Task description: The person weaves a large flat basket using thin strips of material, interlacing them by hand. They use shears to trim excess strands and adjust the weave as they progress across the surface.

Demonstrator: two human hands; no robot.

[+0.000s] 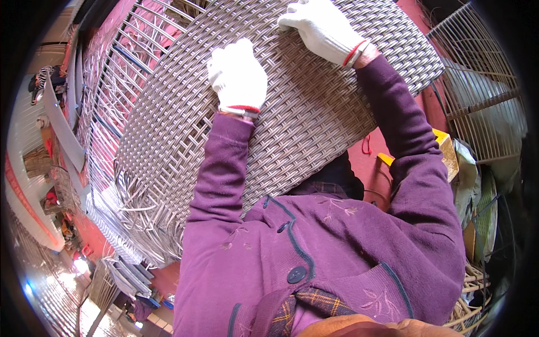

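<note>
A large panel woven from grey-brown wicker strands lies across my lap and fills the upper middle of the view. My left hand, in a white knit glove with a red cuff band, rests on the weave left of centre with its fingers curled in. Further up and to the right, my right hand wears a matching glove. Its fingers are also bent closed against the panel near the top edge. Whatever either hand pinches is hidden by the gloves. Loose strand ends hang from the panel's lower left corner.
A bare slatted frame lies beyond the panel's left side, with many loose pale strands around it. Another slatted frame stands at the right. Near my right elbow are a yellow box and reddish floor.
</note>
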